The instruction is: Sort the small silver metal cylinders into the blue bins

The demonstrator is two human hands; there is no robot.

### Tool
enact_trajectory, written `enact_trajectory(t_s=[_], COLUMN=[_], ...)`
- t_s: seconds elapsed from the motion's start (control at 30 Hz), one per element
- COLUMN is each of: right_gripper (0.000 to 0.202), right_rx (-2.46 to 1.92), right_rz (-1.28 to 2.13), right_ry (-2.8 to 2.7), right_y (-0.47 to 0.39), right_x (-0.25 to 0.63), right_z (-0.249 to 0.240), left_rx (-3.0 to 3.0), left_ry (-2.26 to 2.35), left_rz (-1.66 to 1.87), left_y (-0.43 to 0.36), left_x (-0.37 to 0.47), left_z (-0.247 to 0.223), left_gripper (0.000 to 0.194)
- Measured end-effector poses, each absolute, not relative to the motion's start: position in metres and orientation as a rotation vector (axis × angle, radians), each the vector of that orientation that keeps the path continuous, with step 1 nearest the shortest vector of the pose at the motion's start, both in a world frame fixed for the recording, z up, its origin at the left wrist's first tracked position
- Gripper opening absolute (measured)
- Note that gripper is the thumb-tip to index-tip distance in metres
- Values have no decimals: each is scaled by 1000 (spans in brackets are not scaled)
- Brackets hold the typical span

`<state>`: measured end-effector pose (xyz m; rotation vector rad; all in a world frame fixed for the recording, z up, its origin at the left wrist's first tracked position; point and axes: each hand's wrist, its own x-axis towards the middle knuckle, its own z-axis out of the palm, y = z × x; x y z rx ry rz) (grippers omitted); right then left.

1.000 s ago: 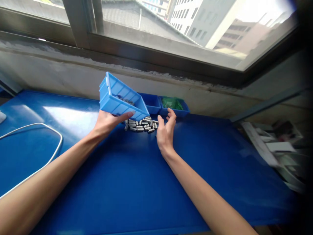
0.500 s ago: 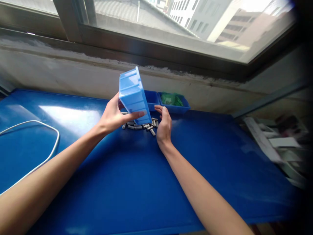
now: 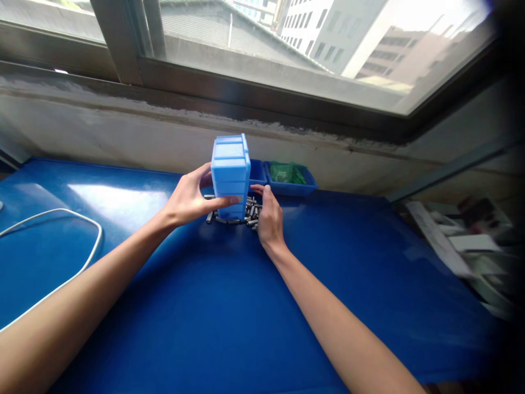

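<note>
My left hand (image 3: 192, 198) grips a light blue plastic bin (image 3: 230, 178) from its left side, thumb across the near face. The bin stands nearly on end, its opening turned away from me, with its lower end among a pile of small dark and silvery oblong pieces (image 3: 251, 210) on the blue table (image 3: 229, 295). My right hand (image 3: 270, 219) is cupped at the right edge of that pile, fingers bent toward the bin and holding nothing that I can see. The inside of the bin is hidden.
Behind the pile, a blue bin (image 3: 257, 172) stands beside another blue bin (image 3: 293, 189) with green bags (image 3: 287, 172) in it, near the wall below the window. A white cable (image 3: 96, 241) curves over the table's left part. Blurred white items (image 3: 473, 243) lie beyond the right edge.
The light blue bin has swung from a slant to nearly upright and come down onto the pile. My right hand has shifted slightly left, closer to the bin.
</note>
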<state>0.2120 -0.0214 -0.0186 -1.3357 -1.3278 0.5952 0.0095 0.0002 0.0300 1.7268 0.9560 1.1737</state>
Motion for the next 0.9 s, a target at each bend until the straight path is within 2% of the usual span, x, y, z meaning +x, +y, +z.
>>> enact_trajectory(t_s=[0.2, 0.53, 0.9], right_gripper=[63, 63, 48], right_rx=[-1391, -1435, -1366], right_rz=[559, 524, 257], right_ry=[-1355, -1379, -1713], right_y=[-23, -23, -23], right_x=[211, 211, 203], right_z=[-16, -16, -15], left_rx=[1615, 1734, 1903], left_ry=[961, 1010, 1079], left_rz=[1208, 1162, 1166], left_y=[2, 8, 1], left_x=[7, -11, -3], left_z=[29, 38, 42], left_gripper=[48, 55, 66])
